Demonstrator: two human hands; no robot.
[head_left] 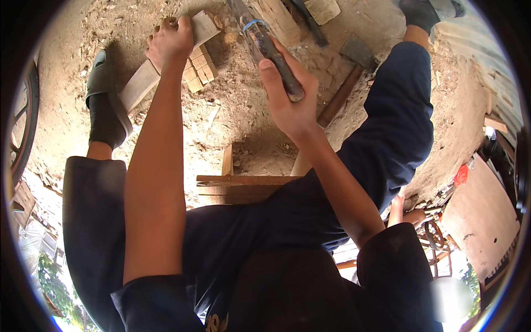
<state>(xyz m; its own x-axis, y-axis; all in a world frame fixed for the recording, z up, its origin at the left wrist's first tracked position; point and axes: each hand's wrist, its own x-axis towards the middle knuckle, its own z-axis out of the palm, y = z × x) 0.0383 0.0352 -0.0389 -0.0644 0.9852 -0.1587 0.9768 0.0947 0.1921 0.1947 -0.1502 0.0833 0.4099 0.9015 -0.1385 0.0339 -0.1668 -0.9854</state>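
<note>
My left hand (pixel 170 45) is closed over a pale wooden board (pixel 139 86) that lies slanted on the ground, its far end showing past my fingers. Just to the right of that hand, small cut wood blocks (pixel 200 69) sit grouped against the board. My right hand (pixel 290 91) is wrapped round the dark handle of a bladed tool (pixel 259 41), with a blue band near the top of its grip. Its grey blade runs out of the picture at the upper edge, so its full shape is hidden. The tool is apart from the board.
A hammer (pixel 359 52) with a wooden handle lies right of my right hand. Beyond are a thick wood piece (pixel 276 19) and a dark bar (pixel 308 23). My feet flank the work on dirt ground; under me is a wooden seat (pixel 238 188). A wheel (pixel 25 119) stands far left.
</note>
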